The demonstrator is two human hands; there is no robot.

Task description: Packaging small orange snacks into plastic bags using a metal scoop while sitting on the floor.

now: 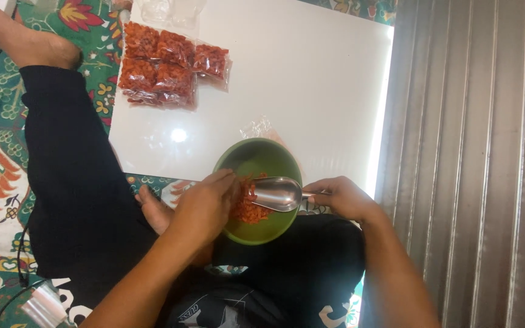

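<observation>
Only the head view here, looking straight down. Lower middle of the frame there's a green bowl (257,159) with a heap of orange-red snack pieces (247,209) in its near side. The right hand (343,197) is closed round the handle of a metal scoop (276,193), which lies across the bowl just over the pieces. The left hand (205,203) sits on the bowl's left rim, fingers curled down into the pieces; can't tell if it's actually pinching any. Upper left, filled clear packets (168,64) of the same stuff lie together on the white board (311,73).
</observation>
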